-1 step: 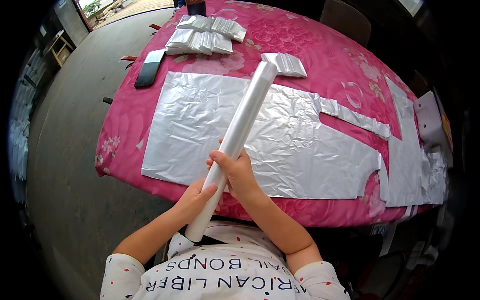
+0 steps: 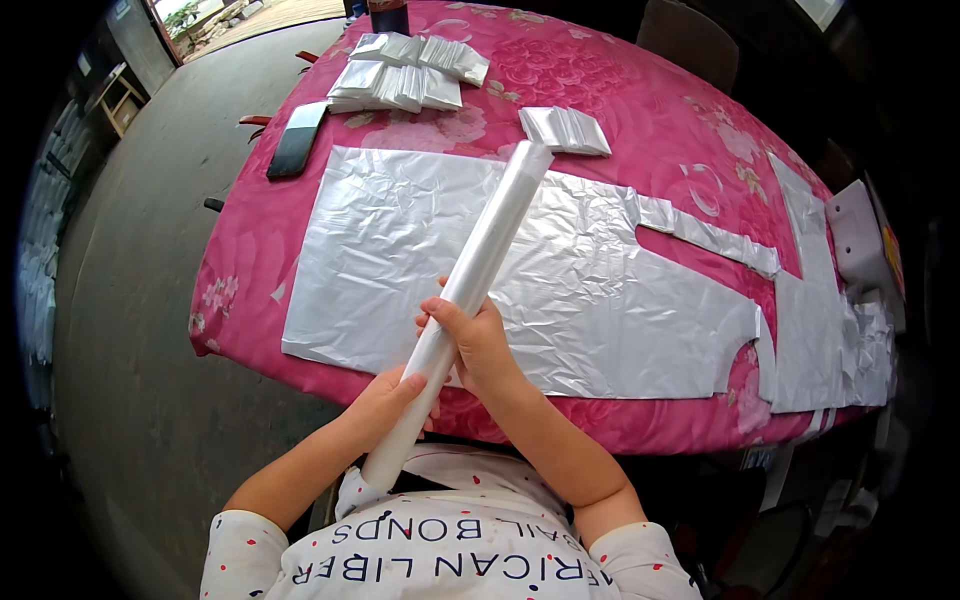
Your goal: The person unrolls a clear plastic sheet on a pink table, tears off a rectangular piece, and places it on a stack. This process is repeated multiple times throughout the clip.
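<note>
A long, pale, tightly rolled tube of plastic film point(image 2: 490, 235) slants up and away from my body. My right hand point(image 2: 478, 350) is wrapped round its middle, thumb across the front. Lower down, my left hand point(image 2: 388, 402) grips the same roll near its near end. Beneath it lies a silvery-white plastic carrier bag point(image 2: 600, 290), spread flat and creased, its handle cut-outs pointing right. I cannot tell whether it is one bag or a stack.
A pink flowered cloth point(image 2: 560, 65) covers the table. Folded plastic bundles point(image 2: 400, 88) are piled at the back left, and another folded bundle point(image 2: 565, 131) sits behind the roll. A phone point(image 2: 297, 142) lies near the left edge. More flat bags point(image 2: 808, 345) lie at the right.
The roll has slid slightly toward my body, its far end a little lower and its near end closer to my shirt. Both hands keep hold of it.
</note>
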Demonstrator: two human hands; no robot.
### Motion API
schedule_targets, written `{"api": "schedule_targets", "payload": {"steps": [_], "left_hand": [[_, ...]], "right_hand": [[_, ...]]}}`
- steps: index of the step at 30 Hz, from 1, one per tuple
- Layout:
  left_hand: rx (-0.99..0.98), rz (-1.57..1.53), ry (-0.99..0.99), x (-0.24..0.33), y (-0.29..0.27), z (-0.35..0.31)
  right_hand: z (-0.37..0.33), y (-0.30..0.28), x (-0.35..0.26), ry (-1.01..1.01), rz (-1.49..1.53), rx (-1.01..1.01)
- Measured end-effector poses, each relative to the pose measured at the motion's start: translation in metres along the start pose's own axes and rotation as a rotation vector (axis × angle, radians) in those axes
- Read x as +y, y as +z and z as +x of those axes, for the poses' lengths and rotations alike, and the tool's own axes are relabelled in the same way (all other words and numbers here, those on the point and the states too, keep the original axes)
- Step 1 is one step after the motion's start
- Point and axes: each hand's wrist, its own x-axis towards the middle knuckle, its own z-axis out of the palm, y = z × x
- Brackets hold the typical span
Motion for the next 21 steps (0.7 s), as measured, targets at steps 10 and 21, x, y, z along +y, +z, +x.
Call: {"api": "schedule_targets", "payload": {"steps": [10,21], "left_hand": [[-0.12,-0.005,-0.313,-0.04,-0.034,-0.044],[-0.164,-0.122,-0.317,-0.047,-0.04,-0.045]], "right_hand": [[0.077,-0.098,-0.099,-0.24,-0.636,0.21],[0.059,-0.08,-0.106,0.142,-0.954,-0.294]]}}
